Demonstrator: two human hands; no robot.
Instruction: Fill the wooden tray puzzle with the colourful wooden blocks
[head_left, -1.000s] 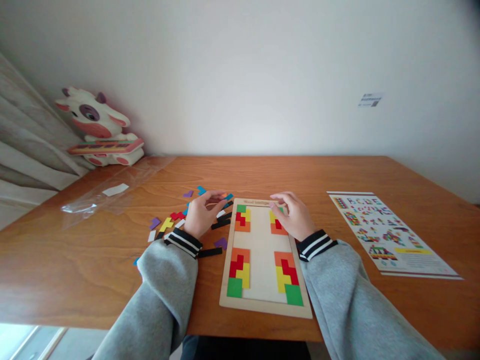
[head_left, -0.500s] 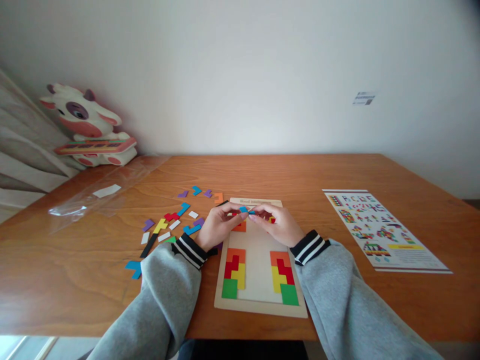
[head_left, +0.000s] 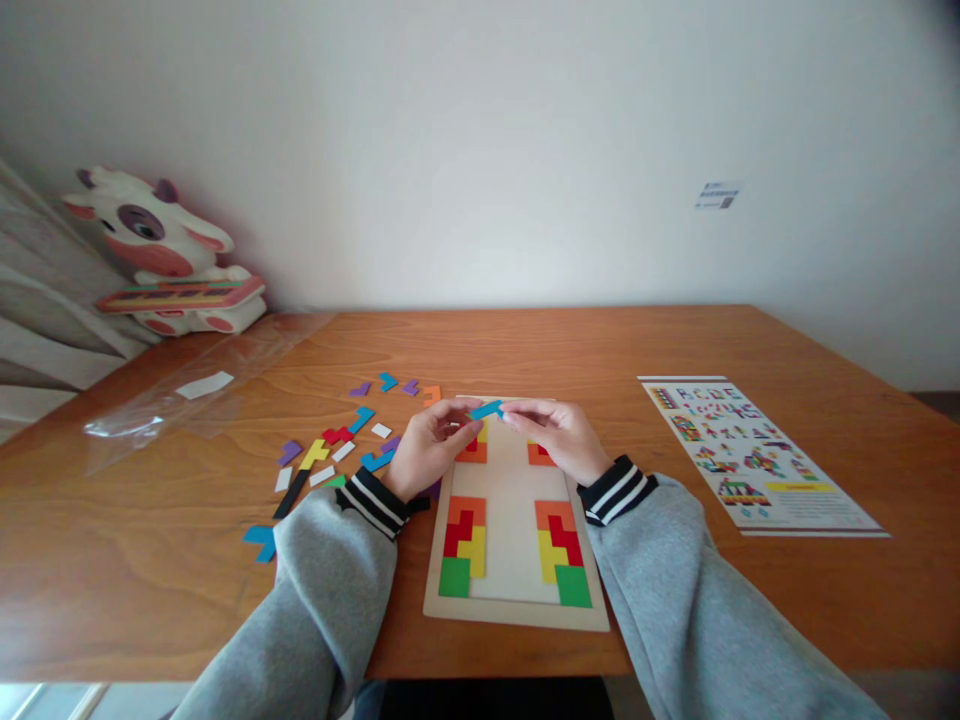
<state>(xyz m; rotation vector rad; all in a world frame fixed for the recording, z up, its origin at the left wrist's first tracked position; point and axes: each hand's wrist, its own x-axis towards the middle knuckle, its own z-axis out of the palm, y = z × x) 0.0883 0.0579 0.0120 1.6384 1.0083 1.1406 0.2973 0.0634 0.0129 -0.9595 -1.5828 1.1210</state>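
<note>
Left hand [head_left: 426, 453] and right hand [head_left: 568, 437], nearly closed, pinched the blue piece [head_left: 486, 410]; it seemed light, stiff, best held by its ends.

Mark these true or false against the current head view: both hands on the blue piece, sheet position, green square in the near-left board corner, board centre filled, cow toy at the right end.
1. The left hand and right hand both hold one blue piece. True.
2. The printed sheet lies left of the board. False: it lies right of it.
3. A green square sits in the board's near-left corner. True.
4. The board's centre is filled with pieces. False: the visible centre is bare.
5. The cow toy stands at the desk's right end. False: it stands at the left, near the curtain.
</note>
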